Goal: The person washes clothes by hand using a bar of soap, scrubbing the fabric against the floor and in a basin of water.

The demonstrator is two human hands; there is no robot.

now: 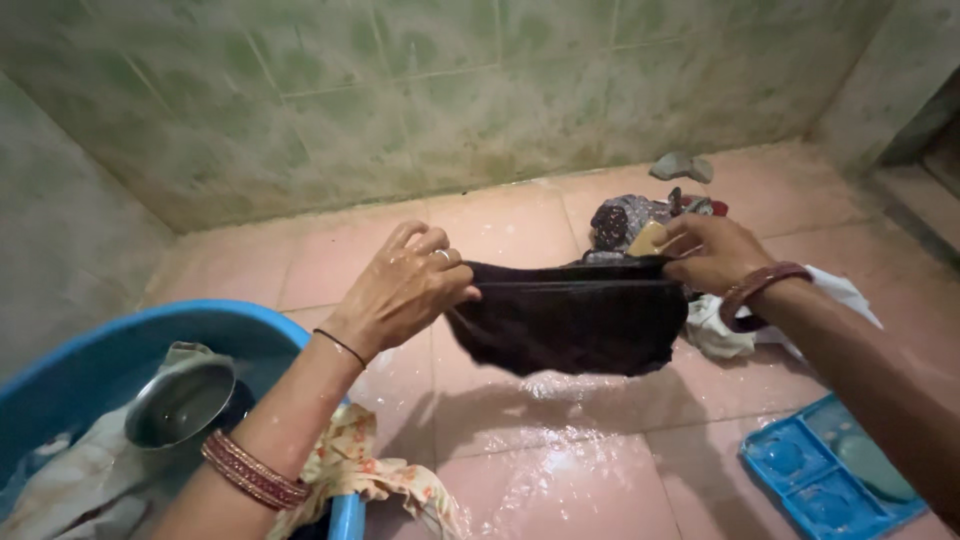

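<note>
While we hold the dark cloth point(572, 325) stretched between both hands above the wet pink floor point(560, 480), it hangs at the centre of our view, its upper hem pulled taut and its body sagging below. Our left hand point(405, 290), at about nine o'clock from the cloth, has fingers and thumb pinched together on the left end of the hem; our right hand point(712, 252), at about two o'clock, is closed on the right end.

We judge the cloth soft and limp, soaked and so heavier than it looks, likely slippery at the seam; the hem corners where we already grip seem the firmest places to hold it.

At seven o'clock sits the blue tub point(120, 340), with a steel bowl point(180, 403) and pale laundry inside and a floral cloth point(375, 475) draped over its rim. At five o'clock lies a blue soap tray point(820, 480). Behind the cloth, at one o'clock, a heap of patterned clothes point(625, 220) rests on the floor, with a white cloth point(725, 335) just beside our right wrist. The tiled wall point(400, 100) closes off twelve o'clock. Open floor lies directly beneath the cloth and toward six o'clock.
</note>
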